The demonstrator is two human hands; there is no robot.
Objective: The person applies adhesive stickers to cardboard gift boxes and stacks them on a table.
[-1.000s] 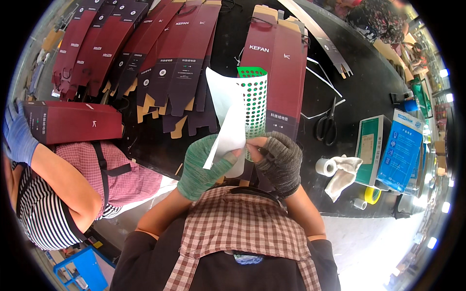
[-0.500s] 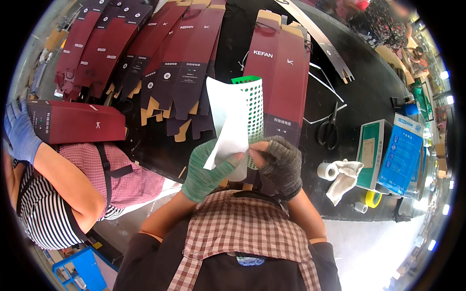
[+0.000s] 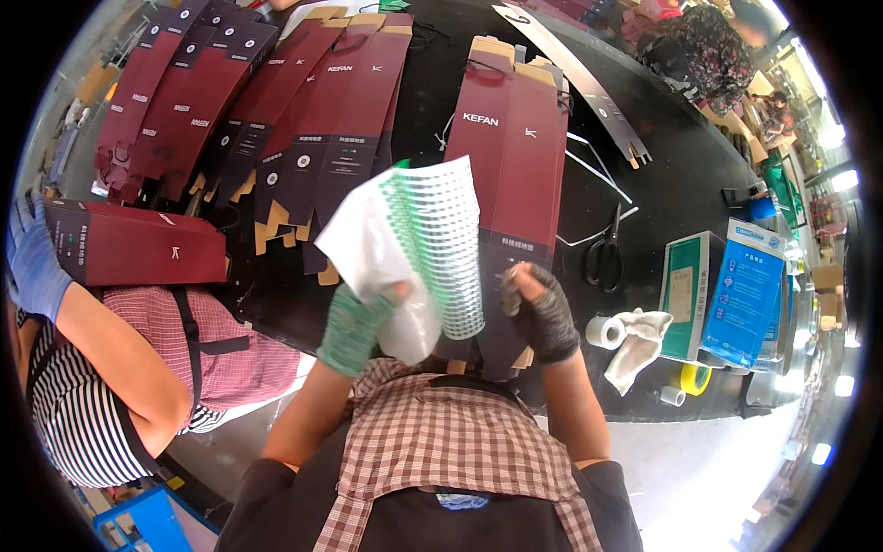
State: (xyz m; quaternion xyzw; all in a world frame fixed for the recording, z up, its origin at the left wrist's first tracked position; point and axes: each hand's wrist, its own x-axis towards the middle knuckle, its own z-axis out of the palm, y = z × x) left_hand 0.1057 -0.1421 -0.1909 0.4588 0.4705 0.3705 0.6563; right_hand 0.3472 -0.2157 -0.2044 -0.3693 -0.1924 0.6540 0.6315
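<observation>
My left hand (image 3: 357, 327), in a green fingerless glove, grips the lower left of a curled white sheet (image 3: 430, 248) with rows of green dots. The sheet is blurred by motion and is held above the table in front of my apron. My right hand (image 3: 547, 317), in a grey fingerless glove, is apart from the sheet on its right. Its thumb and finger are pinched together; whatever they hold, if anything, is too small to make out. Beyond and below the hands lies a flattened maroon carton (image 3: 510, 156).
Stacked maroon cartons (image 3: 313, 120) cover the far left. A co-worker's blue-gloved hand (image 3: 37, 258) touches a folded maroon box (image 3: 156, 247). At right are black scissors (image 3: 604, 260), a white tape roll (image 3: 604, 332), a white cloth (image 3: 638, 345), yellow tape (image 3: 695, 377) and a blue box (image 3: 750, 294).
My right hand has come off the sheet and moved right. The left hand has moved left and slightly down with the sheet, which has swung wider and tilted to show more dots.
</observation>
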